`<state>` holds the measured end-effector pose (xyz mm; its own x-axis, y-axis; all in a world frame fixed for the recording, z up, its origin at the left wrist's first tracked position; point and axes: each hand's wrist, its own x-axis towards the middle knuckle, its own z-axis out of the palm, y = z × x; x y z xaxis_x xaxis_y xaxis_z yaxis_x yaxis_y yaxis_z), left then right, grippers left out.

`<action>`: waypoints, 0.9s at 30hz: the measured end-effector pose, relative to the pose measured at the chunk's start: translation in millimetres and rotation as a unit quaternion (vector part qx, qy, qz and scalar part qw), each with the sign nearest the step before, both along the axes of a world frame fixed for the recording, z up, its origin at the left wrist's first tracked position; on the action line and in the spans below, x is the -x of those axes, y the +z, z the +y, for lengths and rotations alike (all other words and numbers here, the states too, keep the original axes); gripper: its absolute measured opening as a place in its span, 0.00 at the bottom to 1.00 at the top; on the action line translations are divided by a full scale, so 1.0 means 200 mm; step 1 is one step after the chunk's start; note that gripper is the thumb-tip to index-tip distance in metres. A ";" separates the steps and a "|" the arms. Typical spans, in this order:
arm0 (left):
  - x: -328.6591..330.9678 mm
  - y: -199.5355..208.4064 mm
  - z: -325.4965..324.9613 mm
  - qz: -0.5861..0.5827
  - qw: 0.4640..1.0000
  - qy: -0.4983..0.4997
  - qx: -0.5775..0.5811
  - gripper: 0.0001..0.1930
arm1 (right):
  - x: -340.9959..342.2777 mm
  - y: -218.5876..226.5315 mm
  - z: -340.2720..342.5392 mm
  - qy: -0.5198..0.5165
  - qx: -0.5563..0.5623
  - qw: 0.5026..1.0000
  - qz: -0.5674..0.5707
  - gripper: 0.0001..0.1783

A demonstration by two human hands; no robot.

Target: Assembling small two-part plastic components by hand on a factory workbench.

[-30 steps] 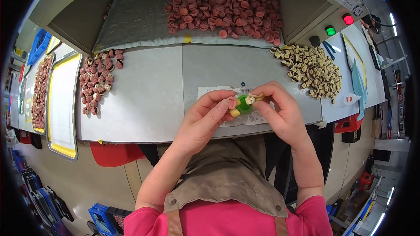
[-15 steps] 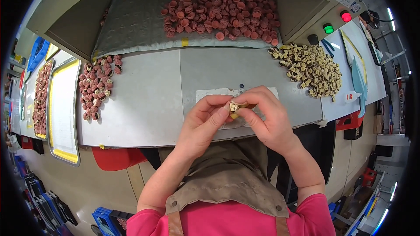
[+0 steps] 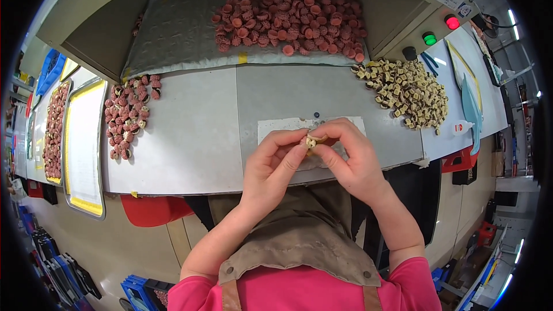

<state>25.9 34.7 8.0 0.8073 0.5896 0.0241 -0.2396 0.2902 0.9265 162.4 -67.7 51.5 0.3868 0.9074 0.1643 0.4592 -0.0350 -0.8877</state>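
Note:
Above the table's near edge, my left hand point(image 3: 268, 166) and my right hand point(image 3: 356, 164) meet at the fingertips. Pinched between them is a small cream-coloured piece point(image 3: 311, 143) with dark marks, partly covered by my thumbs and index fingers. Something yellowish shows beside it, too small to name. Under my hands lies a white board point(image 3: 276, 125), and just beyond it sits a small dark round bit point(image 3: 317, 114). Both hands have curled fingers, and the lower ones are partly hidden.
Pink bumpy cups point(image 3: 288, 20) are heaped on a grey cloth at the back. Cream-and-dark pieces point(image 3: 412, 95) lie right; pink pieces with dark undersides point(image 3: 124, 118) lie left, beside a yellow-edged tray point(image 3: 84, 150). A white bottle point(image 3: 461, 128) stands far right. Lit buttons point(image 3: 429, 38) mark the housing.
The small cream-coloured piece has shifted slightly right and turned between my fingertips. My hands stay close together, with only small finger movements.

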 end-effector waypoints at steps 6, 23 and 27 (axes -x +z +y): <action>0.01 0.02 0.04 -0.015 0.993 -0.086 0.080 0.17 | -0.03 0.03 -0.03 0.011 -0.021 0.997 -0.076 0.18; 0.02 -0.01 0.14 -0.031 0.967 -0.215 0.130 0.28 | -0.04 -0.02 -0.05 0.081 0.014 0.995 0.064 0.16; 0.02 0.03 0.11 -0.018 0.974 -0.192 0.120 0.27 | -0.04 -0.01 -0.05 0.070 0.004 0.997 0.017 0.16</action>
<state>22.8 57.3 14.2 0.9707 0.2361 -0.0452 -0.1013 0.5722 0.8138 169.8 -78.1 49.4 0.2618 0.9541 0.1453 0.4288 0.0198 -0.9032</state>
